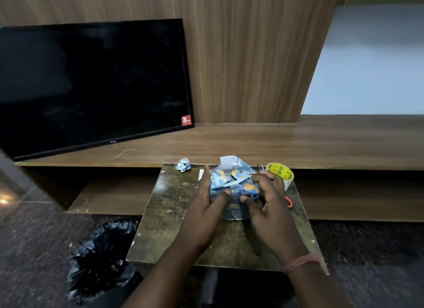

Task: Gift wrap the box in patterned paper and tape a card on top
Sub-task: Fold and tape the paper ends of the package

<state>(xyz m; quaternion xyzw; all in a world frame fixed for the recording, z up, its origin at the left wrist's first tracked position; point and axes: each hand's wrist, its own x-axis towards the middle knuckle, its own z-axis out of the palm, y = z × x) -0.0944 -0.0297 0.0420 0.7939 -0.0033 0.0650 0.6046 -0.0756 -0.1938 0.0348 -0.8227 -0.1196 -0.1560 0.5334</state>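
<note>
Between both hands, near the far middle of the tabletop, sits the box, partly covered in blue patterned paper with orange spots. The left hand lies flat against the box's left side, fingers straight and thumb laid across the near top edge, so its grip is apart and pressing. The right hand has its thumb on the near top edge while its fingers curl over the right side of the wrapped box; its grip is clamped on the box. Loose paper flaps stand up at the far end, white side showing, and a flap of paper lies on the tabletop on the near side of the box.

Just right of the right hand stands a yellow tape roll, and a red scissor handle peeks out beside the wrist. A crumpled paper scrap lies at the far left corner. Behind, a dark television leans on a wooden shelf; a black bin bag sits on the floor at left.
</note>
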